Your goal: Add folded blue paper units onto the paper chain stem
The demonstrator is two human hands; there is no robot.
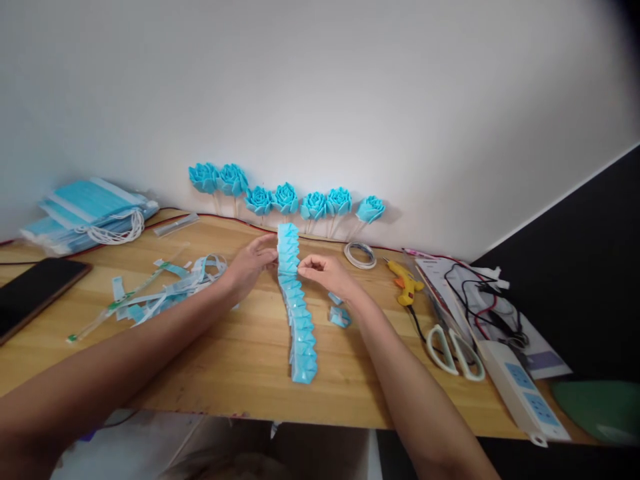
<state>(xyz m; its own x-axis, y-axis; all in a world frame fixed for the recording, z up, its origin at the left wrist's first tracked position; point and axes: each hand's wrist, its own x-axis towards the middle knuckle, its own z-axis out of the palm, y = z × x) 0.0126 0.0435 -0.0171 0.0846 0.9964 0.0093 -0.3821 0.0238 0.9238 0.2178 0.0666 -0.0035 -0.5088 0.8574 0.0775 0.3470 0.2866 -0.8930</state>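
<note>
A long strip of folded light-blue pieces (303, 333), made in overlapping points like a chain, lies lengthwise on the table in front of me. My left hand (253, 263) is at its left edge in the upper part, fingers bent against it, with the fingertips partly hidden. From the other side, my right hand (327, 272) pinches the strip's right edge with thumb and forefinger. Small loose folded blue pieces (339, 317) lie beneath and beside my right wrist.
Several blue flowers on sticks (285, 199) lean against the wall. Blue face masks (90, 207), cut scraps (170, 293) and a phone (37, 293) lie left. Rightward are a wire coil (360, 255), yellow glue gun (404, 283), scissors (455, 353) and power strip (523, 390).
</note>
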